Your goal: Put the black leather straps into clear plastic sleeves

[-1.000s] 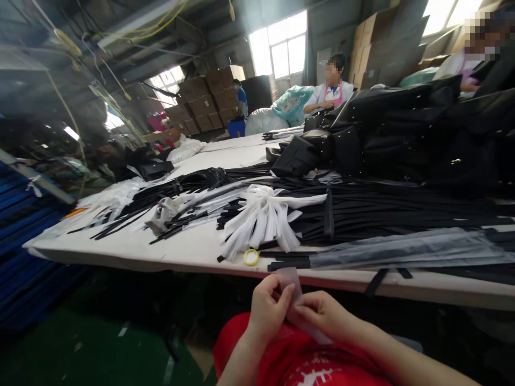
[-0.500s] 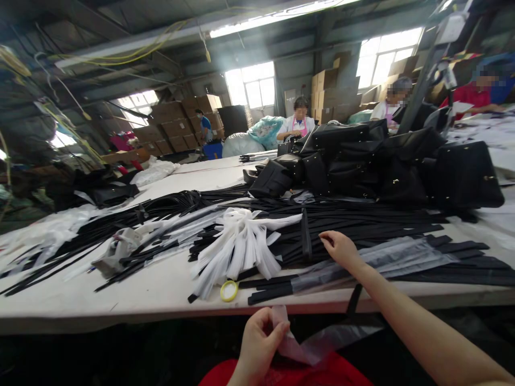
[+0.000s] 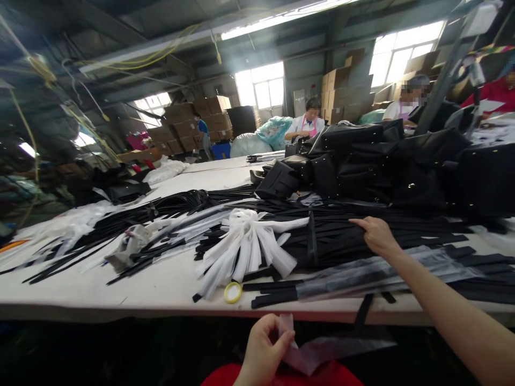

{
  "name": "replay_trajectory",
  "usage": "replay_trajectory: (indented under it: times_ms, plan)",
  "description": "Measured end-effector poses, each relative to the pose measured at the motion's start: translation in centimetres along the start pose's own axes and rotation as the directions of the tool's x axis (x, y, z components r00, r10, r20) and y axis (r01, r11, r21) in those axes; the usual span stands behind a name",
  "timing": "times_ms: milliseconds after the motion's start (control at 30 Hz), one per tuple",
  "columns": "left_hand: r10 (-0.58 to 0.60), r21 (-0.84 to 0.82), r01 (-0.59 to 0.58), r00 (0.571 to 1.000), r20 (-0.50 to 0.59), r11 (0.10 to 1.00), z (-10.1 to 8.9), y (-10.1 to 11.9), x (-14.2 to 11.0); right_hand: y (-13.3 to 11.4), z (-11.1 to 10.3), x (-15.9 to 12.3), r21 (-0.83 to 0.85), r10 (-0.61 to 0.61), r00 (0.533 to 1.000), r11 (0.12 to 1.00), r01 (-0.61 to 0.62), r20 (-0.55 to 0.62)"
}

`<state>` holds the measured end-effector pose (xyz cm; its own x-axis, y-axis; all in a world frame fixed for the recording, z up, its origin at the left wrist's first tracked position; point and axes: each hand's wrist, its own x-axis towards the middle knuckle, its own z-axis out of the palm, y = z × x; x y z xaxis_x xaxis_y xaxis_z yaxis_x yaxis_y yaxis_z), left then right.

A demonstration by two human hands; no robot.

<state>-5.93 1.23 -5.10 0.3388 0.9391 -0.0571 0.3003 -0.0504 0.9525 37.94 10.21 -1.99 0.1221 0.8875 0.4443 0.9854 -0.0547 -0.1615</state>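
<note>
Left hand (image 3: pixel 263 343), nearer than the white strip bundle (image 3: pixel 246 241): pinching a translucent film (image 3: pixel 311 355) near one end, apparently to steady it while the rest trails. Right hand (image 3: pixel 377 237), right of the bundle: index extended over black straps (image 3: pixel 338 238), grip unclear; straps laid parallel, presumably to stay sorted. Beyond the bundle: black bags (image 3: pixel 362 169), heaped.

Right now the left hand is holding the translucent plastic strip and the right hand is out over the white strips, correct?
Not quite: the right hand is out over the black straps, not the white strips, as the head view shows. The left hand is holding the translucent plastic strip.
</note>
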Motion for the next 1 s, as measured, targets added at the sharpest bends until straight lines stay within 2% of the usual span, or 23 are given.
replay_trajectory:
  times_ms: [67, 133, 200, 300, 400, 500, 567, 600, 667, 700, 733, 767, 800, 833, 867, 900, 933, 1000]
  plan:
    - [0.055, 0.092, -0.057, 0.998, 0.019, 0.994, 0.5, 1.0, 0.5, 1.8, -1.3, -0.9, 0.039, -0.005, 0.994, 0.999, 0.009, -0.109]
    - [0.148, 0.165, -0.154, 0.988, 0.048, 0.974, 1.4, 2.7, 1.6, 2.3, -2.5, -2.1, 0.080, -0.034, 0.980, 0.996, 0.050, -0.194]
    - [0.267, 0.202, -0.282, 0.959, 0.095, 0.938, 2.8, 4.7, 3.5, 1.7, -3.5, -3.4, 0.101, -0.050, 0.972, 0.992, 0.075, -0.229]
    - [0.417, 0.278, -0.463, 0.884, 0.211, 0.842, 5.7, 6.9, 7.5, -0.1, -4.9, -4.7, 0.149, -0.045, 0.967, 0.985, 0.084, -0.251]
    - [0.432, 0.375, -0.561, 0.820, 0.376, 0.738, 8.8, 8.0, 12.0, -1.3, -5.9, -5.3, 0.224, -0.014, 0.963, 0.972, 0.077, -0.270]
    - [0.399, 0.388, -0.606, 0.773, 0.492, 0.694, 11.1, 8.7, 14.9, -1.4, -7.0, -5.9, 0.231, 0.052, 0.947, 0.973, 0.024, -0.316]
    - [0.420, 0.372, -0.603, 0.779, 0.465, 0.706, 11.7, 9.6, 15.2, -1.5, -7.7, -7.4, 0.144, 0.130, 0.899, 0.987, -0.076, -0.418]
    - [0.441, 0.357, -0.594, 0.790, 0.426, 0.721, 11.8, 10.2, 14.8, -1.9, -8.0, -8.5, 0.104, 0.176, 0.851, 0.984, -0.143, -0.494]
    - [0.487, 0.313, -0.589, 0.801, 0.348, 0.745, 11.4, 11.7, 12.9, -3.3, -8.4, -11.5, 0.125, 0.271, 0.705, 0.959, -0.253, -0.656]
    - [0.505, 0.291, -0.590, 0.802, 0.319, 0.753, 11.1, 12.4, 11.5, -4.4, -8.3, -13.1, 0.207, 0.327, 0.653, 0.944, -0.257, -0.683]
    - [0.519, 0.276, -0.597, 0.798, 0.307, 0.753, 10.8, 13.0, 10.1, -5.7, -8.2, -14.7, 0.332, 0.387, 0.657, 0.919, -0.214, -0.647]
    - [0.527, 0.273, -0.602, 0.794, 0.303, 0.751, 10.4, 13.5, 8.6, -7.1, -7.9, -16.1, 0.500, 0.432, 0.743, 0.853, -0.151, -0.512]
    - [0.524, 0.266, -0.610, 0.785, 0.330, 0.746, 10.1, 13.8, 7.1, -8.6, -7.5, -17.3, 0.682, 0.434, 0.843, 0.722, -0.114, -0.317]
    - [0.513, 0.243, -0.620, 0.768, 0.384, 0.746, 9.8, 13.9, 5.8, -10.1, -7.2, -18.2, 0.836, 0.379, 0.921, 0.531, -0.138, -0.089]
    - [0.493, 0.207, -0.623, 0.746, 0.448, 0.754, 9.6, 13.8, 4.7, -11.4, -6.8, -18.7, 0.920, 0.284, 0.952, 0.329, -0.211, 0.116]
    - [0.464, 0.161, -0.612, 0.722, 0.513, 0.775, 9.3, 13.4, 3.9, -12.5, -6.5, -18.8, 0.942, 0.203, 0.944, 0.163, -0.295, 0.261]
    - [0.427, 0.122, -0.581, 0.709, 0.561, 0.805, 9.0, 12.7, 3.2, -13.3, -6.3, -18.7, 0.931, 0.165, 0.922, 0.048, -0.362, 0.350]
    - [0.326, 0.105, -0.481, 0.723, 0.609, 0.870, 8.2, 11.1, 2.5, -14.0, -6.1, -17.7, 0.889, 0.167, 0.874, -0.049, -0.456, 0.457]
